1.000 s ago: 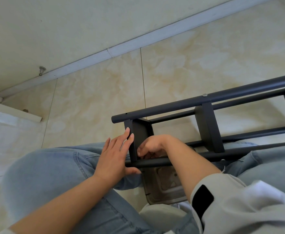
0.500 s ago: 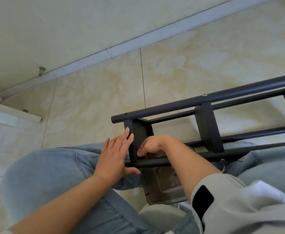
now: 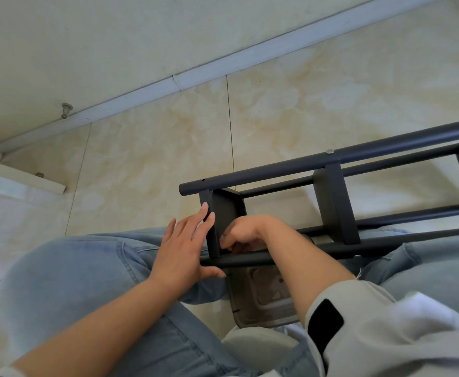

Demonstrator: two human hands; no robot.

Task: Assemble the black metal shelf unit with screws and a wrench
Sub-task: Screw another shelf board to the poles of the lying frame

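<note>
While the black shelf frame [image 3: 331,202] lay across the lap with 1 screw [image 3: 330,151] already in, the left hand [image 3: 184,248] pressed flat against the end shelf [image 3: 227,210] and the right hand [image 3: 243,235] curled at its unfinished joint, contents hidden.

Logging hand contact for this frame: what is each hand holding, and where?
The left hand presses flat against the end shelf panel's edge, gripping nothing. The right hand is curled behind that panel; what it holds cannot be told.
</note>
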